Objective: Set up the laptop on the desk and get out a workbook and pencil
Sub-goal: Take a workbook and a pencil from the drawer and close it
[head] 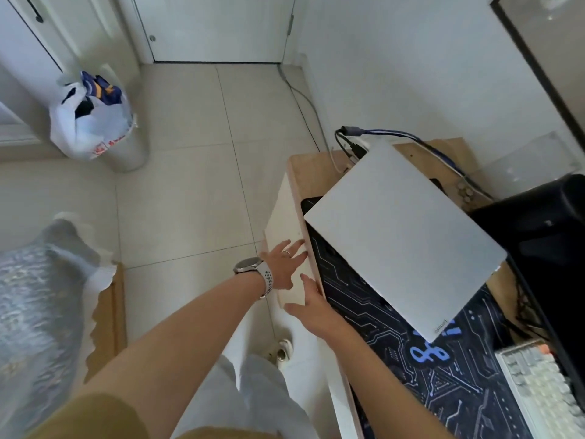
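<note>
A closed silver laptop (402, 236) lies flat on a dark circuit-patterned desk mat (395, 350) on the wooden desk (313, 172). My left hand (283, 264), with a watch on the wrist, lies with straight fingers against the desk's pale side panel (281, 226) near the top edge. Just below it, my right hand (311, 307) rests with straight fingers at the desk's edge, beside the mat. Neither hand holds anything. No workbook or pencil shows in view.
A white keyboard (544, 388) sits at the lower right beside a black monitor (550, 248). Cables (405, 136) run behind the laptop. On the tiled floor stand a bin with a plastic bag (91, 122), and a bubble-wrapped cardboard box (47, 312).
</note>
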A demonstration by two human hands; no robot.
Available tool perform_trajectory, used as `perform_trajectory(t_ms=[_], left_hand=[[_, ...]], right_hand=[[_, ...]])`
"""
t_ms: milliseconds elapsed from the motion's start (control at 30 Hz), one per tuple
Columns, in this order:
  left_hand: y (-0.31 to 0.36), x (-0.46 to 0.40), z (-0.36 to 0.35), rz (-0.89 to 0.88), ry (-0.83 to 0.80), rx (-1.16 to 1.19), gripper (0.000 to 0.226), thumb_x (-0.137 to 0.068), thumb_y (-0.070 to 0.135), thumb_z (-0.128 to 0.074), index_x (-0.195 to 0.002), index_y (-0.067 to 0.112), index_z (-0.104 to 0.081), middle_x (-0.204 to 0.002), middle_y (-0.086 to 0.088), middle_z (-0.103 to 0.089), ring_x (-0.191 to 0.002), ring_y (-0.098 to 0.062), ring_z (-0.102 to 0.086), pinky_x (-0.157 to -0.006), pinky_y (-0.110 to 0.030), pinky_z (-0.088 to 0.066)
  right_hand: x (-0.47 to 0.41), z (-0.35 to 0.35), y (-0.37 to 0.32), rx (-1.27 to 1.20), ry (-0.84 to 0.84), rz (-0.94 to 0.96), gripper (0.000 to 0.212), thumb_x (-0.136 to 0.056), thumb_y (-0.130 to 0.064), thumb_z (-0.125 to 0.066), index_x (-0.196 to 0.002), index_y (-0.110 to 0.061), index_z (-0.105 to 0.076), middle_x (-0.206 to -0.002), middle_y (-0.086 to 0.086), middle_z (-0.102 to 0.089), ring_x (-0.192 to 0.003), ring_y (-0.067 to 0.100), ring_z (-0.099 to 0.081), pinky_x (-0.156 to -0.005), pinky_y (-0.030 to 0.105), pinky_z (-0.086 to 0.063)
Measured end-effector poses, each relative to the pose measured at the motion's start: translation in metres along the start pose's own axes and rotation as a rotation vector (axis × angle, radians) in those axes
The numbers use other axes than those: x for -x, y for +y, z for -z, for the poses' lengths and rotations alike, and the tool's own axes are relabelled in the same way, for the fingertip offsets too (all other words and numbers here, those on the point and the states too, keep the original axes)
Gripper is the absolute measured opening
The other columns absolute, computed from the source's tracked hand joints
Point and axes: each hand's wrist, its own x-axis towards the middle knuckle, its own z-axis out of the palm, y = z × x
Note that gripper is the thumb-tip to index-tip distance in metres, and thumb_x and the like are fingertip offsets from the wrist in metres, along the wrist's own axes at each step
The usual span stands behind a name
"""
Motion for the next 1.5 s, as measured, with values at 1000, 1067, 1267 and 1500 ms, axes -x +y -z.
perform_trajectory(t_ms=[1000,1067,1267,1500], left_hand=[[-0.035,0.008,0.028,-0.203,0.221,-0.319,0.054,-0.080,0.019,-0.064,-0.130,0.024,-0.046,-0.137,-0.005,-0.042,-0.129,-0.024,-0.036,-0.105,-0.047,-0.030],[-0.045,0.012,0.024,-0.197,0.246,-0.331,0.043,-0.080,0.016,-0.059,-0.122,0.022,-0.052,-0.127,-0.006,-0.048,-0.118,-0.024,-0.046,-0.101,-0.044,-0.034],[-0.079,0.029,0.011,-0.163,0.244,-0.340,0.025,-0.085,0.011,-0.047,-0.107,0.018,-0.057,-0.103,-0.005,-0.060,-0.099,-0.024,-0.050,-0.083,-0.035,-0.043],[-0.109,0.043,-0.003,-0.112,0.231,-0.318,0.021,-0.089,0.014,-0.044,-0.102,0.017,-0.060,-0.100,-0.004,-0.062,-0.095,-0.022,-0.048,-0.078,-0.033,-0.044]], right_hand=[[-0.027,-0.026,-0.048,0.103,0.217,-0.196,0.048,-0.088,-0.021,-0.049,-0.136,-0.017,-0.046,-0.132,0.008,-0.056,-0.118,0.026,-0.054,-0.098,0.038,-0.046],[-0.028,-0.031,-0.050,0.009,0.192,-0.195,0.045,-0.087,-0.016,-0.050,-0.132,-0.014,-0.051,-0.133,0.009,-0.056,-0.118,0.027,-0.056,-0.100,0.040,-0.046],[-0.024,-0.060,-0.060,-0.182,0.092,-0.160,0.037,-0.087,-0.007,-0.047,-0.121,-0.010,-0.061,-0.117,-0.001,-0.055,-0.083,0.025,-0.071,-0.077,0.025,-0.053],[-0.034,-0.088,-0.079,-0.082,-0.031,-0.137,0.030,-0.088,-0.015,-0.051,-0.114,-0.016,-0.066,-0.106,-0.008,-0.058,-0.061,0.011,-0.070,-0.083,0.031,-0.054]])
